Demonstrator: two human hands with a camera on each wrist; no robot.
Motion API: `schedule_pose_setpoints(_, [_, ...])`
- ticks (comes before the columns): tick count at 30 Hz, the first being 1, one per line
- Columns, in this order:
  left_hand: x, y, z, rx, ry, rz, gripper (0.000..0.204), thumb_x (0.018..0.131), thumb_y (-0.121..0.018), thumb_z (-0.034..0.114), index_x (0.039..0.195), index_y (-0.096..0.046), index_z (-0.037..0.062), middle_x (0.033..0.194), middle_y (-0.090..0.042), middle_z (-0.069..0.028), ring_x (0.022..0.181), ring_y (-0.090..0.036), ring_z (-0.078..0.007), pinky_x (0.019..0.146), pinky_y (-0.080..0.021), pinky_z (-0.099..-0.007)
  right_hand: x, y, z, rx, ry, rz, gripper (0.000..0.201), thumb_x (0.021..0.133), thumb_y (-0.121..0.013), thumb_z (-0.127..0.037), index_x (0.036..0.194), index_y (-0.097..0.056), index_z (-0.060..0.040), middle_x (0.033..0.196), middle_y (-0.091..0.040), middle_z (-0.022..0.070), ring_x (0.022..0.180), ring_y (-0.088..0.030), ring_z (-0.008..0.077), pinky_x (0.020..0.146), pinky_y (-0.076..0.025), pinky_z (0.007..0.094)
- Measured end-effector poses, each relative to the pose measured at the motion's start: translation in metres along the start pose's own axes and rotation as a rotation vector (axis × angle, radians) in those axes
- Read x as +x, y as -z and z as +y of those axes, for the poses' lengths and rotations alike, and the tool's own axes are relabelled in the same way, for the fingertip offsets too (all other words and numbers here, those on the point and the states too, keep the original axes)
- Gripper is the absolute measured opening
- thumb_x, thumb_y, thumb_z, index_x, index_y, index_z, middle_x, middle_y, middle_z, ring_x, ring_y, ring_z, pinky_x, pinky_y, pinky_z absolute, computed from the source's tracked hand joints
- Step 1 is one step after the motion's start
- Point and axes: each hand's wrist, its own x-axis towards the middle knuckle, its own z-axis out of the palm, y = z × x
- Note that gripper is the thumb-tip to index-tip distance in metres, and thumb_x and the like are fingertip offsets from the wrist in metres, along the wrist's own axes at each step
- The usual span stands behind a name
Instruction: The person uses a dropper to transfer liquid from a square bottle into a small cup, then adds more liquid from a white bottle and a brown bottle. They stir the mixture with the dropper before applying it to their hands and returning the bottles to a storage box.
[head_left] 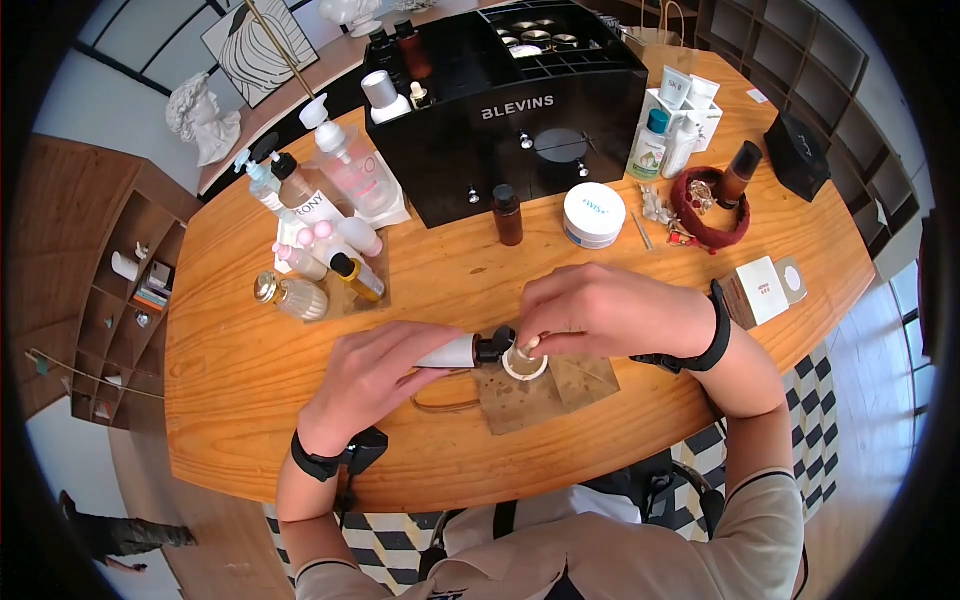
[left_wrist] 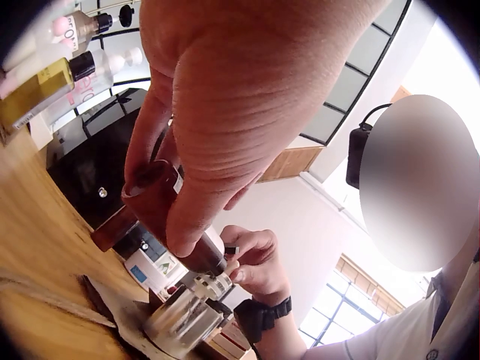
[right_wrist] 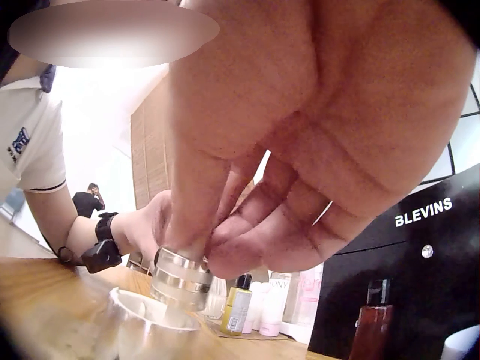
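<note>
My left hand (head_left: 375, 375) grips a brown bottle (head_left: 450, 353) with a pale label, tipped on its side. Its black flip cap (head_left: 503, 342) points at the small glass jar (head_left: 525, 374). Over the jar's mouth, my right hand (head_left: 610, 308) pinches a small silver-banded cylinder (right_wrist: 182, 279) between thumb and fingers. In the right wrist view the cylinder's lower end overlaps the jar's rim (right_wrist: 131, 301). From the left wrist side, the bottle's dark neck (left_wrist: 204, 261) slants down close to the cylinder. The jar stands on a brown paper sheet (head_left: 510, 408).
A black BLEVINS organizer (head_left: 440, 150) stands at the back, a small brown bottle (head_left: 508, 215) and white tub (head_left: 594, 216) before it. Pump bottles (head_left: 350, 170) and a yellow bottle (head_left: 358, 278) are left. At right lie a red band (head_left: 720, 238) and a card box (head_left: 762, 292).
</note>
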Motion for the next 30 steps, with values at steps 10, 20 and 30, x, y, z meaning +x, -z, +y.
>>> schedule_pose_setpoints(10, [-0.0019,-0.003,-0.0056,-0.017,-0.046,-0.004,0.031,0.074,-0.079,0.007,0.104,-0.073,0.0111,0.104,-0.072,-0.0054,0.089,-0.071,-0.0248,0.071,-0.058,-0.0333,-0.0015,0.0026,0.002,-0.016,0.013,0.027,0.008,0.087,-0.072,-0.008,0.091,-0.069,-0.0014,0.088,-0.066,0.009,0.081,-0.064,0.0302,0.071,-0.051,0.0379])
schedule_pose_setpoints(20, [0.0013,-0.0019,-0.004,-0.034,-0.092,0.034,0.03,0.073,-0.08,0.006,0.102,-0.073,0.0092,0.104,-0.072,-0.0072,0.089,-0.071,-0.0248,0.07,-0.058,-0.0332,-0.0015,0.0055,0.0015,0.007,0.004,0.015,0.01,0.085,-0.074,-0.008,0.092,-0.07,-0.0019,0.086,-0.066,0.0085,0.08,-0.064,0.03,0.07,-0.051,0.0376])
schedule_pose_setpoints(30, [0.0013,-0.0026,-0.003,-0.025,-0.096,0.022,0.023,0.076,-0.08,0.007,0.098,-0.073,0.0034,0.104,-0.072,-0.0105,0.092,-0.071,-0.0294,0.075,-0.058,-0.0361,-0.0009,0.005,0.001,0.006,-0.004,-0.017,0.009,0.086,-0.073,-0.007,0.091,-0.069,-0.0009,0.087,-0.065,0.0094,0.081,-0.064,0.0303,0.07,-0.05,0.0379])
